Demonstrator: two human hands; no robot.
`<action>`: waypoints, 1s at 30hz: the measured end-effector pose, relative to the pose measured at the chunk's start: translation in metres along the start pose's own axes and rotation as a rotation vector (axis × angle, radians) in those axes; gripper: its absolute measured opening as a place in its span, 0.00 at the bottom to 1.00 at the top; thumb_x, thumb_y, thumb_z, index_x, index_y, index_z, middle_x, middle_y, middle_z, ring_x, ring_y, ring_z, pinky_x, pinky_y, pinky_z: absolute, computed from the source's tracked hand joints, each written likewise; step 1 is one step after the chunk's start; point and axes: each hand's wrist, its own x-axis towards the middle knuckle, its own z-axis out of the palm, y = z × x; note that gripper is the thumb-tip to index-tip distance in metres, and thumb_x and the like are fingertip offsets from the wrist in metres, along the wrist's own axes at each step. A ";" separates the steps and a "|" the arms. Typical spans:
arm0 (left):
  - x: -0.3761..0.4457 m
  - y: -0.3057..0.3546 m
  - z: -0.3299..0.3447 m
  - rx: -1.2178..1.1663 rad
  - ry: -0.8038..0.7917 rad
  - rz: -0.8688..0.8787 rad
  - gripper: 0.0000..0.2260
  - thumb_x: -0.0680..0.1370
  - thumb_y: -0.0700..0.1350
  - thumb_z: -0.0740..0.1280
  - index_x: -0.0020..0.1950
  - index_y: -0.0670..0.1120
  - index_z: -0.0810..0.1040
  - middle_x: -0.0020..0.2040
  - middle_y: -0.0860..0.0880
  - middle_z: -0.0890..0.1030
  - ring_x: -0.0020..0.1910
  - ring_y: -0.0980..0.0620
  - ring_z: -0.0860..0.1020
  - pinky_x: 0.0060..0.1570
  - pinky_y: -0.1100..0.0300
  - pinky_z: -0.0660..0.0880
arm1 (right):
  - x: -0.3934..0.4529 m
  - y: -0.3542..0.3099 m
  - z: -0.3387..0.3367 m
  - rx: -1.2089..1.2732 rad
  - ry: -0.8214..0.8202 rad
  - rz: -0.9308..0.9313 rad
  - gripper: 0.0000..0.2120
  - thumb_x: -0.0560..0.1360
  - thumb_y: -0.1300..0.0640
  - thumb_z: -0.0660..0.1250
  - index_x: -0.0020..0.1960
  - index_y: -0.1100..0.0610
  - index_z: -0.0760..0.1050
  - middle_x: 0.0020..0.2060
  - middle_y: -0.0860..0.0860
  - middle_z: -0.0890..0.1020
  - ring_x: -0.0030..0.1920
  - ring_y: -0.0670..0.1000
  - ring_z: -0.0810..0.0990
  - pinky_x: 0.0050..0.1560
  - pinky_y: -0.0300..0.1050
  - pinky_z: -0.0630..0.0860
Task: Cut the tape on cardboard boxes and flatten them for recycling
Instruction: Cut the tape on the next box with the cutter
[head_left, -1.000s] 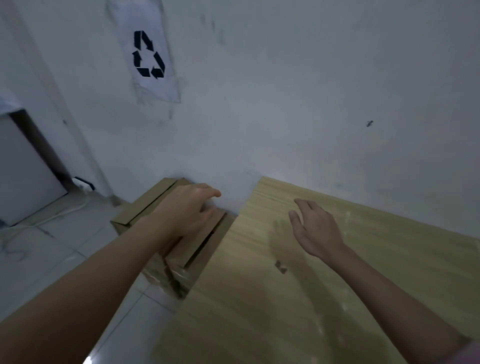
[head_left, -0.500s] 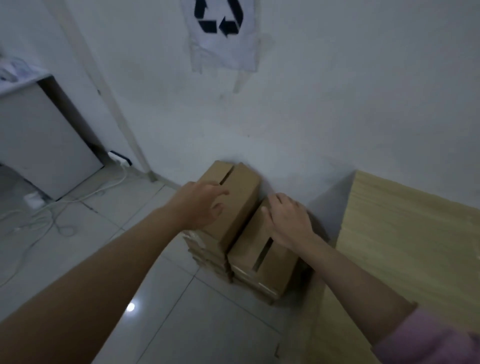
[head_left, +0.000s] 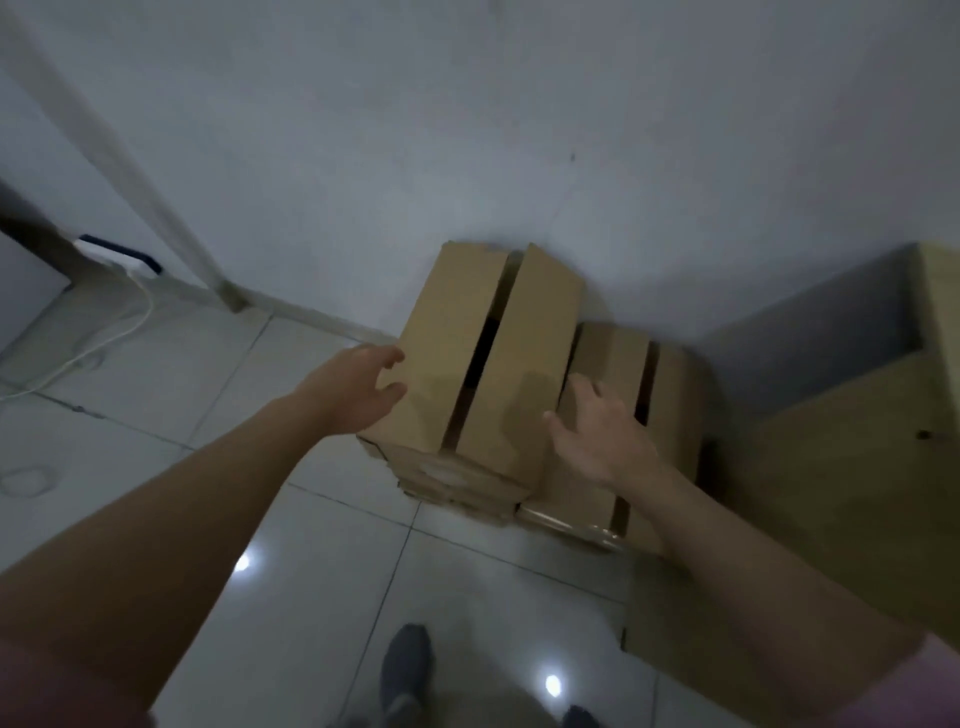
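Note:
Two piles of brown cardboard boxes stand on the tiled floor against the white wall. The taller left pile's top box (head_left: 457, 358) has its two top flaps meeting with a dark gap between them. The lower right pile's top box (head_left: 670, 395) also shows a dark slit. My left hand (head_left: 358, 389) touches the left side of the taller box, fingers spread and slightly bent. My right hand (head_left: 597, 431) reaches to that box's right side, above the lower box, fingers spread. Neither hand holds a tool.
A light wooden table (head_left: 857, 467) stands right of the boxes, its top edge at the far right. A power strip with white cables (head_left: 119, 260) lies on the floor at left. My feet in dark socks (head_left: 405, 670) stand on the tiles below.
The view has tilted down and moved closer to the boxes. My left hand slid from the top of the tall box to its left side; my right hand came off the lower box toward the tall one.

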 end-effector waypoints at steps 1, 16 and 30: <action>0.012 -0.010 0.010 -0.037 -0.026 -0.025 0.24 0.80 0.49 0.62 0.73 0.43 0.64 0.69 0.43 0.70 0.68 0.45 0.67 0.66 0.53 0.64 | 0.011 0.000 0.010 0.104 -0.022 0.087 0.27 0.80 0.47 0.57 0.74 0.56 0.55 0.70 0.55 0.63 0.66 0.57 0.67 0.55 0.43 0.65; 0.106 -0.048 0.084 -0.524 0.031 -0.169 0.42 0.70 0.64 0.68 0.76 0.49 0.53 0.71 0.46 0.68 0.67 0.43 0.69 0.66 0.46 0.66 | 0.090 0.010 0.110 0.827 0.209 0.359 0.46 0.72 0.38 0.65 0.76 0.43 0.36 0.74 0.47 0.59 0.74 0.53 0.57 0.73 0.50 0.55; -0.020 0.134 -0.034 -0.397 0.233 0.347 0.38 0.70 0.61 0.69 0.73 0.52 0.54 0.67 0.51 0.71 0.62 0.46 0.73 0.56 0.55 0.69 | -0.105 0.008 -0.052 0.795 0.791 0.425 0.38 0.68 0.46 0.73 0.72 0.54 0.60 0.54 0.44 0.71 0.55 0.44 0.70 0.56 0.39 0.67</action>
